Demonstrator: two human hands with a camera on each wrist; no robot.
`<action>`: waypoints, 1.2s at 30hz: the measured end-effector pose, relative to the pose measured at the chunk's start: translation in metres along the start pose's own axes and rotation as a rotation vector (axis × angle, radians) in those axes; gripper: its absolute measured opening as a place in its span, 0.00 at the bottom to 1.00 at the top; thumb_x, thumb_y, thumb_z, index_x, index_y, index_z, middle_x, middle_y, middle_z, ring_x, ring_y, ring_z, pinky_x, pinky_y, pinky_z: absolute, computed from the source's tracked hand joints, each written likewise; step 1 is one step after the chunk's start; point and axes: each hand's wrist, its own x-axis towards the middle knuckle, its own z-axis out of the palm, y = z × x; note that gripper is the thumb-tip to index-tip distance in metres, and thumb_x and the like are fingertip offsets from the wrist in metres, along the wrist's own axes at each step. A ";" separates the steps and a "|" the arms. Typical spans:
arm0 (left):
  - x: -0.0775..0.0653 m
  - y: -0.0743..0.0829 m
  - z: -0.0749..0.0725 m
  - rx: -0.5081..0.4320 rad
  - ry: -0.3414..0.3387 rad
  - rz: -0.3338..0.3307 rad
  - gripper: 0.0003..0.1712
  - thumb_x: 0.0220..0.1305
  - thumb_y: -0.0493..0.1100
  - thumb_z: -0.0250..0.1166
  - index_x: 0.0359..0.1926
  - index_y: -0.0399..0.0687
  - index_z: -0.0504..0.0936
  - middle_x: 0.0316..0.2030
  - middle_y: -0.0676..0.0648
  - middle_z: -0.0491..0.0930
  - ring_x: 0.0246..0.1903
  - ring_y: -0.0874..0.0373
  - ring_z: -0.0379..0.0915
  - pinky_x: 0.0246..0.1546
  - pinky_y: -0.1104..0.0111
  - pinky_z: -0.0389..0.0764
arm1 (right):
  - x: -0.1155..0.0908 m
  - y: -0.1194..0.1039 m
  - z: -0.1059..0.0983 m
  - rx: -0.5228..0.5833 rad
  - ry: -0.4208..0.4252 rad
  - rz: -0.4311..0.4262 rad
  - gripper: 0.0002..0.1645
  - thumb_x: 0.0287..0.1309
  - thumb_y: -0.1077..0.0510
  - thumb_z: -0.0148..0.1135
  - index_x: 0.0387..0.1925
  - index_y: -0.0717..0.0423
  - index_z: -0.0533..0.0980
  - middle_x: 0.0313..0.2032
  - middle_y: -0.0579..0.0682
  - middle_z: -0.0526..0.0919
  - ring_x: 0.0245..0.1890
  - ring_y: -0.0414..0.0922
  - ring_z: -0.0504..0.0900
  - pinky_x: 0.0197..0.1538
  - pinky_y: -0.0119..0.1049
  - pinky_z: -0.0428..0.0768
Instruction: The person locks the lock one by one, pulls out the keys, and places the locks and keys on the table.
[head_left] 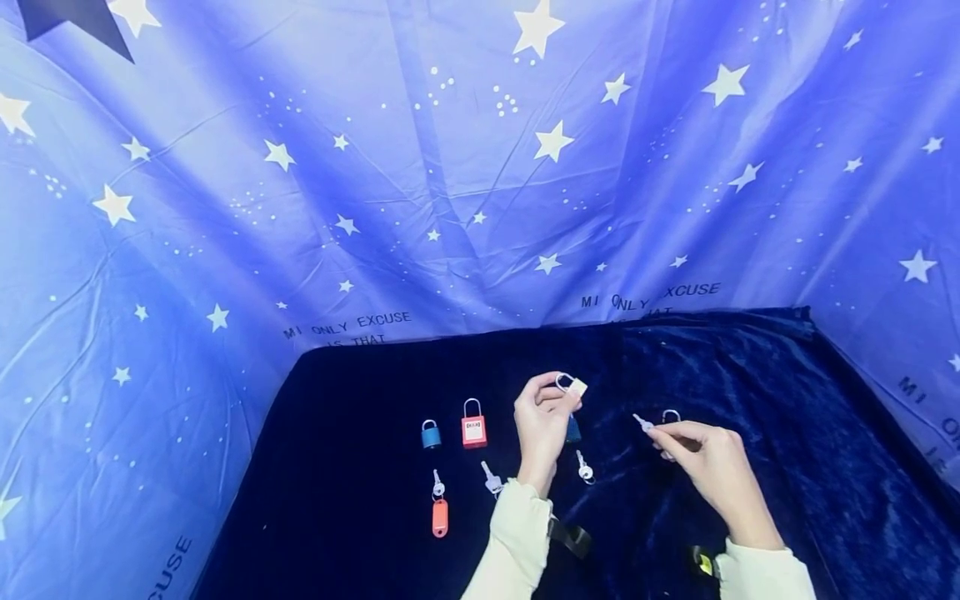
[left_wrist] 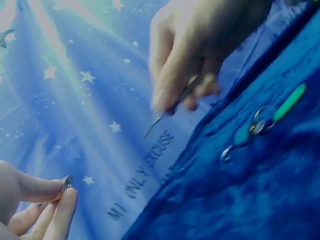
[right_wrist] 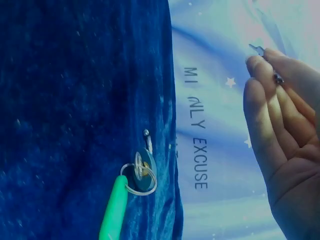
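Note:
My left hand [head_left: 543,425] pinches a small brass-coloured padlock [head_left: 579,388], its silver shackle up and to the left in the head view. In the left wrist view only a rim of this padlock [left_wrist: 67,183] shows between thumb and finger. Apart from it, my right hand [head_left: 708,462] pinches a silver key [head_left: 642,423], its blade pointing up-left. A metal shackle [head_left: 671,414] shows just behind the right hand, the rest hidden. Below that hand in the left wrist view lies a teal padlock [left_wrist: 243,136] with a ring and a green tag [left_wrist: 290,106].
A blue padlock [head_left: 430,435] and a red padlock [head_left: 473,430] stand on the dark blue cloth [head_left: 337,467]. Nearer lie a key with a red tag [head_left: 439,518], another key [head_left: 491,477] partly behind the left sleeve, and a third key [head_left: 584,468]. A starry curtain [head_left: 450,183] surrounds the table.

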 end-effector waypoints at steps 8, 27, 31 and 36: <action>0.013 0.011 -0.009 0.030 -0.016 0.011 0.21 0.50 0.26 0.72 0.47 0.36 0.81 0.25 0.46 0.81 0.28 0.38 0.85 0.34 0.59 0.88 | 0.000 0.004 -0.004 0.000 -0.024 0.028 0.03 0.57 0.58 0.71 0.31 0.54 0.87 0.24 0.44 0.87 0.21 0.29 0.82 0.27 0.19 0.77; 0.014 -0.006 0.003 0.222 -0.209 -0.034 0.21 0.53 0.35 0.75 0.49 0.38 0.83 0.27 0.45 0.85 0.25 0.54 0.86 0.31 0.67 0.87 | 0.002 0.005 0.007 -0.095 -0.068 0.110 0.09 0.60 0.55 0.69 0.29 0.55 0.86 0.20 0.43 0.85 0.18 0.31 0.78 0.24 0.27 0.75; 0.013 -0.008 0.006 0.284 -0.276 -0.024 0.20 0.53 0.30 0.73 0.49 0.34 0.82 0.28 0.41 0.85 0.25 0.52 0.86 0.29 0.74 0.85 | 0.002 0.003 0.010 -0.103 -0.103 0.119 0.08 0.60 0.56 0.69 0.28 0.55 0.86 0.19 0.43 0.85 0.19 0.32 0.78 0.25 0.28 0.76; 0.012 -0.013 0.007 0.368 -0.314 -0.036 0.21 0.52 0.28 0.72 0.49 0.33 0.82 0.27 0.42 0.85 0.25 0.53 0.87 0.28 0.75 0.84 | 0.001 0.003 0.015 -0.128 -0.149 0.121 0.08 0.60 0.57 0.68 0.25 0.51 0.85 0.18 0.42 0.83 0.18 0.33 0.77 0.25 0.29 0.74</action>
